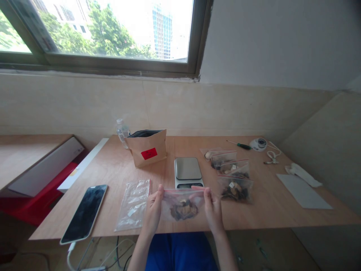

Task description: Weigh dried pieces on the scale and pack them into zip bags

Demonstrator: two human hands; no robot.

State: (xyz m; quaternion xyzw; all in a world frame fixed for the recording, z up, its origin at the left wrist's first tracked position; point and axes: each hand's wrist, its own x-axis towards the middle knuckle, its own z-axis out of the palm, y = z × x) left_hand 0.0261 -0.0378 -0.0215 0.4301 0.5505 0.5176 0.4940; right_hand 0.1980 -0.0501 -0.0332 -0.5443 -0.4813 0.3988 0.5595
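Note:
My left hand (pixel 153 210) and my right hand (pixel 213 210) pinch the red-striped top edge of a clear zip bag (pixel 183 205) from either side, holding it up just above the wooden table (pixel 267 203). Dark dried pieces lie in the bottom of the bag. Directly behind it stands a digital kitchen scale (pixel 187 171). An unfilled clear zip bag (pixel 132 205) lies flat beside my left hand. Near my right hand rests a filled zip bag (pixel 235 189) of similar dark pieces, with other filled bags (pixel 229 160) behind it.
A smartphone (pixel 84 213) lies at the table's front left, with a white cable at its lower end. Farther back stand a brown paper bag (pixel 148 149) with a red label and a water bottle (pixel 123 132). A screwdriver (pixel 239 145), grey sheet (pixel 303 191) and white cloth (pixel 303 175) lie right.

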